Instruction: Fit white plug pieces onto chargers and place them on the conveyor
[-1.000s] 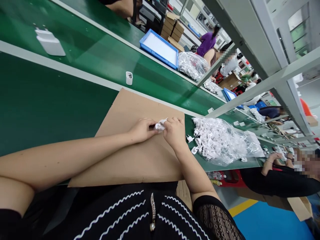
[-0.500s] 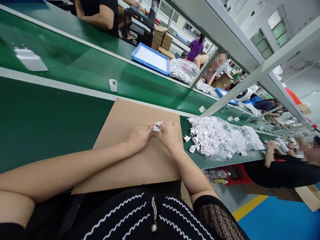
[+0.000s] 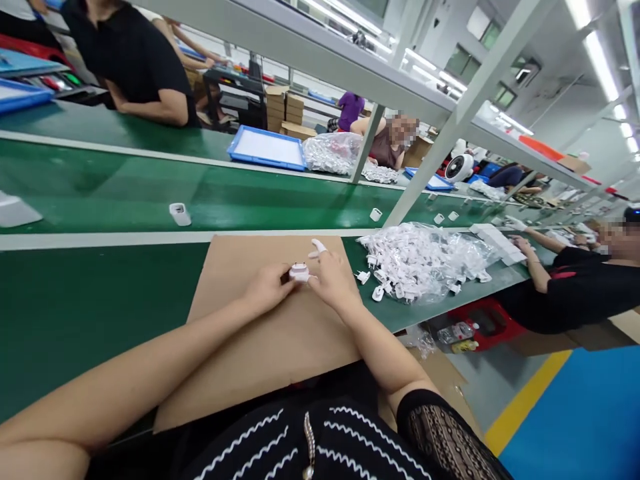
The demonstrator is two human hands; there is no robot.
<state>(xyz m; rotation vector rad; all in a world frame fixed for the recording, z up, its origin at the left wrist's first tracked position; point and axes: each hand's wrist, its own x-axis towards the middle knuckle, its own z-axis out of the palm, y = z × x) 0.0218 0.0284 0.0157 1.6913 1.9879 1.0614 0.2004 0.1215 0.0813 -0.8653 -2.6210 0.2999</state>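
Note:
Above a brown cardboard sheet [image 3: 250,353], my left hand [image 3: 267,288] pinches a small white plug piece [image 3: 299,272] with two dark pins pointing up. My right hand [image 3: 336,280] is beside it, its thumb at the piece's right side. White covers [image 3: 317,248] show on the fingertips of my right hand, whose index finger is lifted away from the piece. To the right, a clear plastic bag [image 3: 430,260] holds many white plug parts, and a few loose ones [image 3: 378,293] lie near its edge.
White chargers [image 3: 180,214] sit on the green conveyor [image 3: 125,203] beyond the cardboard. A slanted metal post [image 3: 435,160] rises behind the bag. Across the line are a blue tray [image 3: 267,148] and people. A person in black [image 3: 590,280] works at the right.
My right fingers have opened away from the white piece, whose pins now show. The camera view has turned, shifting the conveyor and background.

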